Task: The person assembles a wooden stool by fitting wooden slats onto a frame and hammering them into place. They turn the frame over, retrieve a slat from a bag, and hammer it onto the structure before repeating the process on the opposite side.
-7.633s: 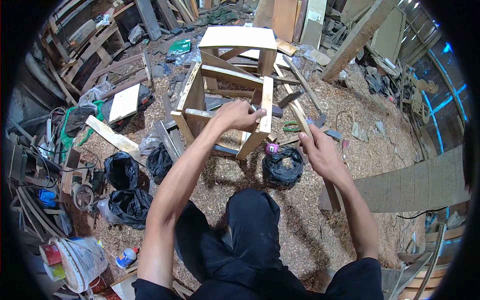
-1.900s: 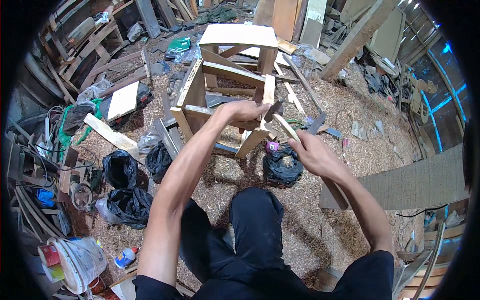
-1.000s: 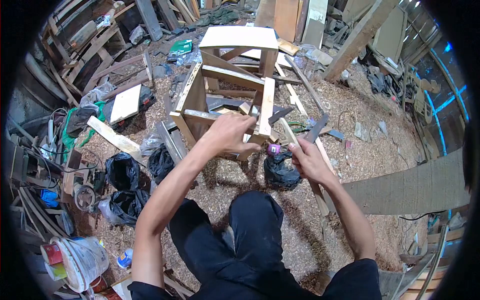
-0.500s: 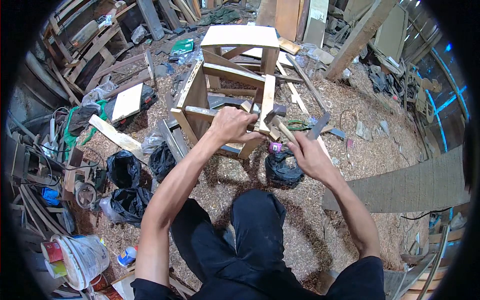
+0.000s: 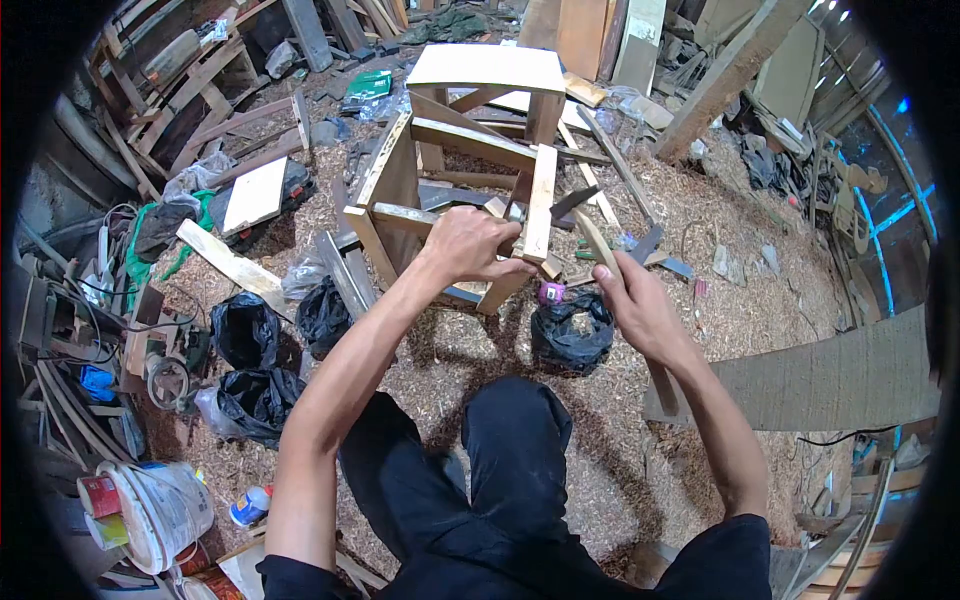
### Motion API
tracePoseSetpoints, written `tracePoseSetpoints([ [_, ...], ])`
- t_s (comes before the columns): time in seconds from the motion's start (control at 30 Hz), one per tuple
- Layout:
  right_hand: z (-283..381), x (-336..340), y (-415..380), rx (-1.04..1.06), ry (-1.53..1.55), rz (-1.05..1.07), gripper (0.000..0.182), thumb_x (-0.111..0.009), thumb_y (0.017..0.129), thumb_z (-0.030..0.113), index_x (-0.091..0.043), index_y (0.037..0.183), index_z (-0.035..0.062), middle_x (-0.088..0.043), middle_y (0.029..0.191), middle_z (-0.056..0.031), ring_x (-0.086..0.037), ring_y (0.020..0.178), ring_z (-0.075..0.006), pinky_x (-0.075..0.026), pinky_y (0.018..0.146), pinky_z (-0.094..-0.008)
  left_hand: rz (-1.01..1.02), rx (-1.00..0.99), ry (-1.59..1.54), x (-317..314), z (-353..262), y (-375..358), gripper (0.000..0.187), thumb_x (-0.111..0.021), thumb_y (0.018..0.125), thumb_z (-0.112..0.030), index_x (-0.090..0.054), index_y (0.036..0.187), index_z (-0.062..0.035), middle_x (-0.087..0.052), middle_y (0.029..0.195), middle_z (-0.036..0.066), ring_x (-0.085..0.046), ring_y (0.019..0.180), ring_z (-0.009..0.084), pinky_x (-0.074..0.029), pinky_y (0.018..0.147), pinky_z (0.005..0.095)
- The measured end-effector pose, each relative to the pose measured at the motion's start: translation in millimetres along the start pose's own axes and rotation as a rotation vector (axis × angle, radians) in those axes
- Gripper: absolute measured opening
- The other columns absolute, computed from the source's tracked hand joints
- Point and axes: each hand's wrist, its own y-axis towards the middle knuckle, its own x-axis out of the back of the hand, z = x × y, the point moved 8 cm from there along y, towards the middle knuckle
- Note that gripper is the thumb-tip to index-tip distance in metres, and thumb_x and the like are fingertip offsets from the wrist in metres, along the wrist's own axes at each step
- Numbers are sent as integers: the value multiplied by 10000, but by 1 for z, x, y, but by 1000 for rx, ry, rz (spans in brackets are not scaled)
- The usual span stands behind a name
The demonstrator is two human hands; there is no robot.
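A wooden frame point(image 5: 470, 148) with several legs and rails stands in front of me. My left hand point(image 5: 470, 244) is closed on its near corner, beside a pale upright wooden piece point(image 5: 540, 200); exactly which part the fingers hold is partly hidden. In my right hand point(image 5: 638, 303) is a hammer point(image 5: 597, 240), gripped by its wooden handle. The dark hammer head is just right of the pale piece, apart from it. A pink-purple item point(image 5: 551, 292) lies below the frame's corner.
Black plastic bags point(image 5: 572, 332) sit on the shavings-covered floor, several more at the left. A large grey board point(image 5: 830, 375) lies at the right. White buckets point(image 5: 165, 515) stand at the lower left. Loose boards point(image 5: 255, 195) and a slanted post point(image 5: 725, 80) are farther out.
The hammer has moved right, away from the pale wooden piece, and its head has turned. My right hand has shifted slightly right. My left hand stays at the frame's corner.
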Motion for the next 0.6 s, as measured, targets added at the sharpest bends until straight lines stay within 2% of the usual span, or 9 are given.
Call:
tracePoseSetpoints([
  [0.07,12,2,-4,-8,15,32,281,-450,993,261,-511,1020,-12,-600,725,-263,-592,745,-464,-423,659,-512,-45,-30,-13,0,-2,-2,647,-629,736,-697,-672,960,-92,-672,697,78,-657,618,291,-502,536,380],
  [0.13,9,-5,-2,4,-54,71,291,-449,993,264,-509,1014,-20,-600,734,-274,-590,752,-472,-419,668,-521,-49,98,-74,7,2,-2,722,-638,737,-688,-609,1133,-85,-679,706,85,-660,631,300,-503,553,383],
  [0.17,9,-10,-1,20,-122,113,301,-447,993,267,-507,1009,-28,-601,743,-285,-587,760,-480,-415,677,-530,-50,95,-75,11,-1,-3,722,-638,737,-688,-609,1133,-85,-679,706,85,-660,631,300,-503,553,383],
  [0.23,13,-7,0,-1,-120,128,319,-435,995,270,-505,998,-42,-596,757,-305,-581,768,-494,-415,690,-537,137,198,22,13,-3,-2,812,-642,730,-695,-523,1278,-107,-677,701,105,-660,628,294,-500,564,383],
  [0.33,23,-2,-2,-20,-109,149,331,-424,996,267,-508,989,-53,-595,759,-314,-590,768,-489,-422,696,-537,68,78,-72,11,-3,1,814,-640,716,-710,-536,1301,-154,-672,688,111,-660,621,291,-496,549,385],
  [0.43,28,8,0,-35,38,35,333,-420,995,267,-514,988,-53,-602,754,-302,-600,747,-470,-426,696,-533,23,85,-33,11,-5,-2,781,-648,708,-707,-551,1299,-206,-670,683,107,-663,623,293,-496,546,393],
  [0.5,18,-7,0,-130,-76,170,330,-421,995,268,-524,982,-45,-608,743,-278,-608,716,-434,-426,683,-522,22,85,-25,8,-4,-3,767,-647,707,-707,-561,1290,-216,-669,680,102,-664,624,293,-497,546,396],
  [0.53,21,-11,0,1,-152,150,320,-420,997,269,-528,990,-33,-605,722,-265,-605,684,-418,-427,658,-512,19,88,-15,8,-2,-3,753,-646,706,-707,-570,1281,-226,-669,678,97,-664,626,294,-498,546,399],
  [0.6,25,-6,-3,-21,-130,144,320,-419,998,268,-528,986,-33,-601,710,-266,-603,670,-418,-428,646,-511,5,90,-39,7,-1,-3,752,-643,707,-711,-571,1280,-228,-666,669,99,-661,618,290,-498,546,396],
])
